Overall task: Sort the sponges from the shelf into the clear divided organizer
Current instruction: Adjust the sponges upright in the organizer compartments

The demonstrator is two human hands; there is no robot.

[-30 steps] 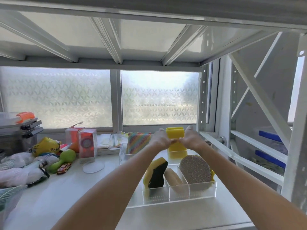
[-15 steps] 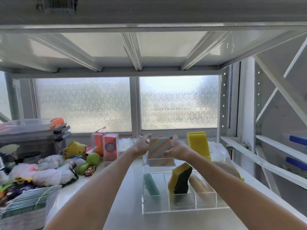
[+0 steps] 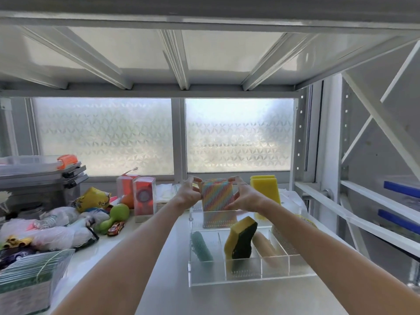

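Note:
Both hands hold a rainbow-striped sponge upright over the rear compartment of the clear divided organizer. My left hand grips its left edge and my right hand grips its right edge. Yellow sponges stand upright at the organizer's back right. In the front compartments sit a teal scrubber, a yellow-and-dark-green sponge and a tan sponge. A speckled sponge at the right is partly hidden by my right forearm.
Clutter fills the shelf's left side: a green dumbbell, red boxes, a toy car, plastic bags, grey bins and a wire basket. A shelf deck is close overhead. Frosted windows stand behind, and white frame bars on the right.
My hands left the yellow sponges at the back right and took hold of the rainbow-striped sponge. My view shifted left, bringing more of the clutter into view.

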